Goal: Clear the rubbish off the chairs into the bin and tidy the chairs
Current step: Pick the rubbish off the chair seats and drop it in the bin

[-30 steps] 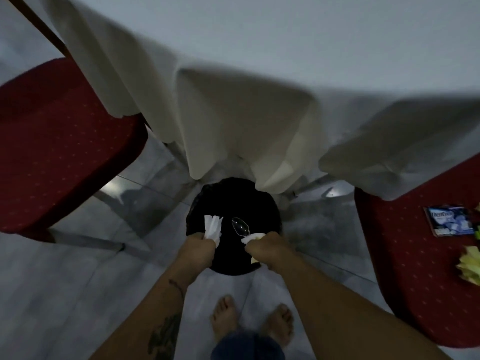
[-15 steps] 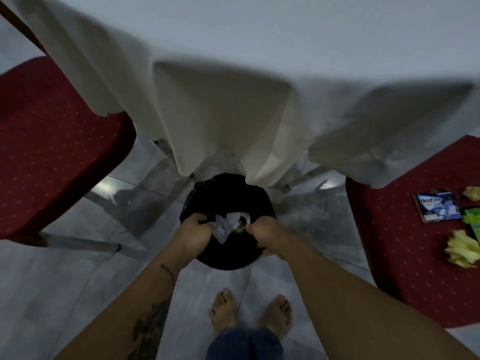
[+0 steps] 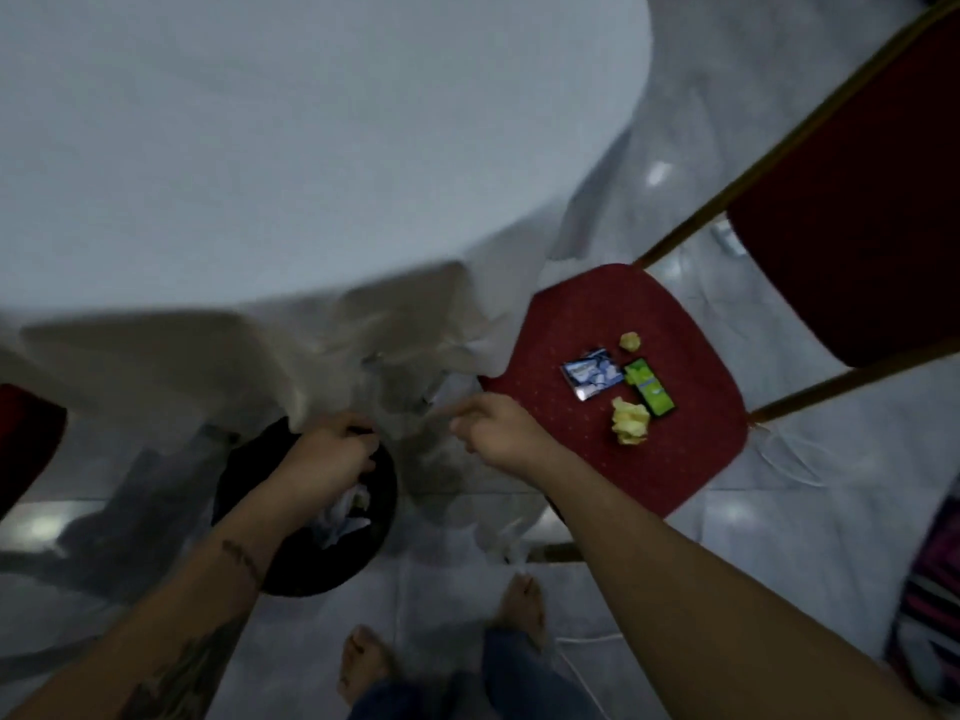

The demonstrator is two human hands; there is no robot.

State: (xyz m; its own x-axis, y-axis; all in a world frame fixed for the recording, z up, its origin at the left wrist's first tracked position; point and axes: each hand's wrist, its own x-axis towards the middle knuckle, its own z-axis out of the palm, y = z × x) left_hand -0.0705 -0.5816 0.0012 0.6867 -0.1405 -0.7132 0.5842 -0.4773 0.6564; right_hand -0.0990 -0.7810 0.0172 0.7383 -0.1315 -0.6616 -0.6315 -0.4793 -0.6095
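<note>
The frame is dim and smeared, so edges are soft; the white tablecloth (image 3: pixel 311 174) covers the counter and fills the upper left, its folds hanging down and hiding the far rim of the black bin (image 3: pixel 374 532), which stands on the tiled floor (image 3: pixel 779 537) at about 7 o'clock from centre. The left hand (image 3: pixel 332 459) sits over the bin's mouth with fingers curled inward; whether they grip the rim or anything else cannot be told, since the knuckles face the camera. White crumpled paper (image 3: pixel 345 517) lies inside the bin, partly covered by the left wrist. The right hand (image 3: pixel 493 428) hangs between bin and red chair (image 3: pixel 675 459), loosely closed with one finger pointing out toward 10 o'clock, holding nothing visible. On the chair seat, at about 3 o'clock from that hand, lie a blue packet (image 3: pixel 592 375), a green packet (image 3: pixel 649 391) just beside it, a small yellowish wad (image 3: pixel 629 341) at 12 o'clock of them, and a larger yellow crumpled wad (image 3: pixel 631 420) at 6 o'clock; print on the packets is unreadable. A second red chair (image 3: pixel 26 444) is cut off at the left edge; a striped object (image 3: pixel 935 589) at the right edge is too blurred to identify. Bare feet (image 3: pixel 363 662) show at the bottom.
</note>
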